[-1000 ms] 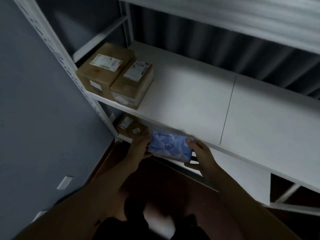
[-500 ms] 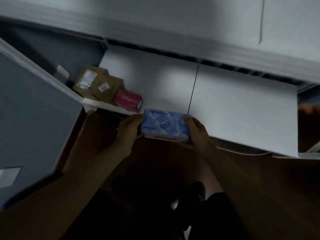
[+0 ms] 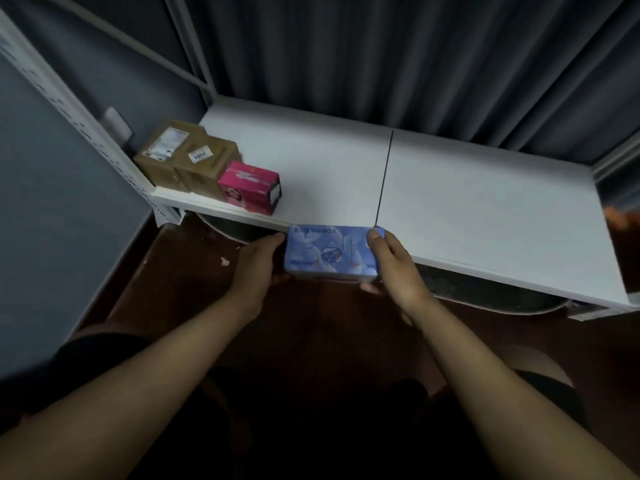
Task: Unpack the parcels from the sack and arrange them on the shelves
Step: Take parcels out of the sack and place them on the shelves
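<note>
I hold a blue patterned parcel (image 3: pixel 329 252) at the front edge of the low white shelf (image 3: pixel 467 209). My left hand (image 3: pixel 258 263) grips its left end and my right hand (image 3: pixel 389 259) grips its right end, thumb on top. On the shelf's left end stand two brown cardboard boxes (image 3: pixel 162 154) (image 3: pixel 204 166) with labels and a pink box (image 3: pixel 249 187) beside them. The sack is not in view.
The shelf's white upright (image 3: pixel 79 126) runs along a grey wall at the left. A dark curtain (image 3: pixel 415 64) hangs behind the shelf. A dark rounded object (image 3: pixel 485 292) lies under the shelf on the brown floor (image 3: pixel 180 271). An orange-edged thing (image 3: pixel 623 244) shows at the right.
My view dropped from the upper shelf to the low shelf. Both hands carried the blue parcel down with it, to this shelf's front edge.
</note>
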